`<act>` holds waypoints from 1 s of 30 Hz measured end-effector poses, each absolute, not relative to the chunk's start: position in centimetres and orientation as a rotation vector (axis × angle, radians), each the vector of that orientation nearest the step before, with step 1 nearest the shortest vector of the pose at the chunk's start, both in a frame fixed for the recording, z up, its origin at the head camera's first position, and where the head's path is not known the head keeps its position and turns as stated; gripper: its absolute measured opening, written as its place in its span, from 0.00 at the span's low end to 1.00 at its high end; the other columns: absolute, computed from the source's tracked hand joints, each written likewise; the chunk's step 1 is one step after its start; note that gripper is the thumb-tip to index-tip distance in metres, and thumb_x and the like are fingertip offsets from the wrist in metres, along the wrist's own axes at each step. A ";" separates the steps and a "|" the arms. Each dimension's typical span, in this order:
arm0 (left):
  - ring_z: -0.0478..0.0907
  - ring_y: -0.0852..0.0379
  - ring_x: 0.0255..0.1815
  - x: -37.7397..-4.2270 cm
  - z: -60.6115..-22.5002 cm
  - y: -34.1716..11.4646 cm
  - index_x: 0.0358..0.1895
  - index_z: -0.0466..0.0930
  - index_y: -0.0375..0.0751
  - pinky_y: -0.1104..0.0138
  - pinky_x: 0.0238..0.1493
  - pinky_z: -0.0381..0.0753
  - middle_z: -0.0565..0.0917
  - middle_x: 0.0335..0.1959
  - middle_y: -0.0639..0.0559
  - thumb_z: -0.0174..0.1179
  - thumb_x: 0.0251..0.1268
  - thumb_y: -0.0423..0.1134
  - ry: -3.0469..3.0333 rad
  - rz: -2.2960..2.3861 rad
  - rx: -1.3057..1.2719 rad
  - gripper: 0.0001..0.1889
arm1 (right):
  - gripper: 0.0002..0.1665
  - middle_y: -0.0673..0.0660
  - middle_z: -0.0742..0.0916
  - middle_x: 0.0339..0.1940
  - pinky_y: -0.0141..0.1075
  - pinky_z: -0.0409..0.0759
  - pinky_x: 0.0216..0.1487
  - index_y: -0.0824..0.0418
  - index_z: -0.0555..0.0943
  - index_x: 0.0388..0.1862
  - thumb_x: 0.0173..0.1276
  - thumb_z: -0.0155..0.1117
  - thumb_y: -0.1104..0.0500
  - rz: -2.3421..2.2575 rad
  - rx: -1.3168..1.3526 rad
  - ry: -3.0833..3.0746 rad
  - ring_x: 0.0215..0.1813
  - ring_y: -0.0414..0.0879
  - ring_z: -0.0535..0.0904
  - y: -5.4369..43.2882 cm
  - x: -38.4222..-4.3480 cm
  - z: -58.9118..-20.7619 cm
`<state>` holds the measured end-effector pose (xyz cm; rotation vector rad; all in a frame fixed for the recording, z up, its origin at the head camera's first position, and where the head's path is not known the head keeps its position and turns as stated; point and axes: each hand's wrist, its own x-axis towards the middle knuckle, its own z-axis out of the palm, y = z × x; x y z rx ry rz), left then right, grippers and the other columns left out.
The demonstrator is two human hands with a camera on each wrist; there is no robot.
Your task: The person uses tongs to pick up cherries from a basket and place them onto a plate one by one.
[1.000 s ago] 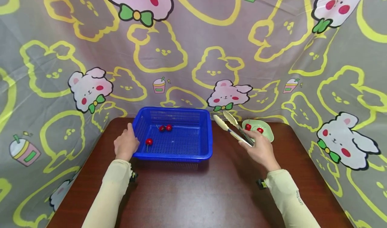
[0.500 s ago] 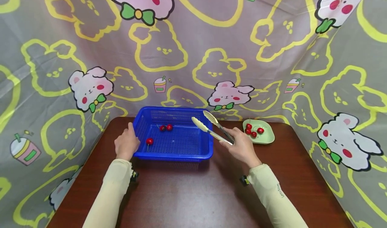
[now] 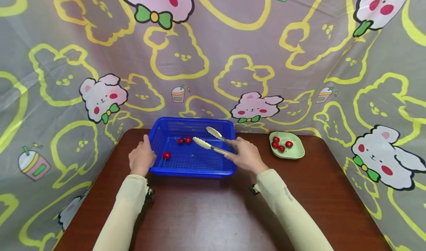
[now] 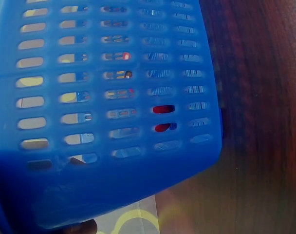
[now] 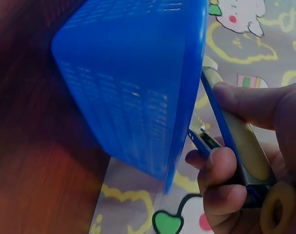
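A blue plastic basket (image 3: 193, 174) stands on the table with three red cherries inside, one cherry (image 3: 166, 155) near its front left. At the basket's left rim my left hand (image 3: 142, 157) grips the edge; in the left wrist view a fingertip (image 4: 82, 227) shows under the rim. My right hand (image 3: 247, 156) holds a pair of tongs (image 3: 219, 150) over the basket's right side, their pale tips spread apart with nothing between them. Fingers and thumb wrap the tongs' handles in the right wrist view.
A pale green plate (image 3: 294, 154) with several cherries (image 3: 281, 148) sits at the back right of the brown table (image 3: 199, 214). Behind and on both sides hangs a patterned cloth (image 3: 213, 40).
My right hand has carried the tongs left, from beside the green plate to over the basket, uncovering the cherries on the plate. The left hand stays at the basket's rim.
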<state>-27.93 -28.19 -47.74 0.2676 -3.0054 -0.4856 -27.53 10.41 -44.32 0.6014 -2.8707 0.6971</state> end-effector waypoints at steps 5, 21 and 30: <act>0.82 0.27 0.47 -27.8 -47.7 -28.1 0.80 0.48 0.30 0.38 0.45 0.79 0.78 0.59 0.25 0.60 0.71 0.37 -3.017 -0.496 0.291 0.41 | 0.35 0.57 0.85 0.46 0.49 0.81 0.43 0.53 0.81 0.69 0.65 0.76 0.45 0.525 0.684 -2.945 0.41 0.53 0.83 8.0 -28.5 -44.2; 0.83 0.29 0.46 -28.0 -47.9 -28.2 0.80 0.49 0.32 0.40 0.46 0.80 0.78 0.57 0.27 0.60 0.72 0.38 -3.016 -0.486 0.288 0.40 | 0.31 0.56 0.88 0.52 0.51 0.84 0.50 0.50 0.83 0.67 0.66 0.75 0.45 0.295 0.778 -2.965 0.47 0.53 0.87 3.9 -29.9 -45.6; 0.83 0.29 0.45 -28.0 -48.1 -28.3 0.80 0.50 0.32 0.39 0.45 0.81 0.79 0.57 0.27 0.59 0.72 0.38 -2.995 -0.480 0.283 0.39 | 0.25 0.53 0.88 0.43 0.49 0.83 0.42 0.49 0.86 0.64 0.68 0.74 0.51 0.336 0.780 -2.911 0.39 0.50 0.84 3.6 -30.2 -46.3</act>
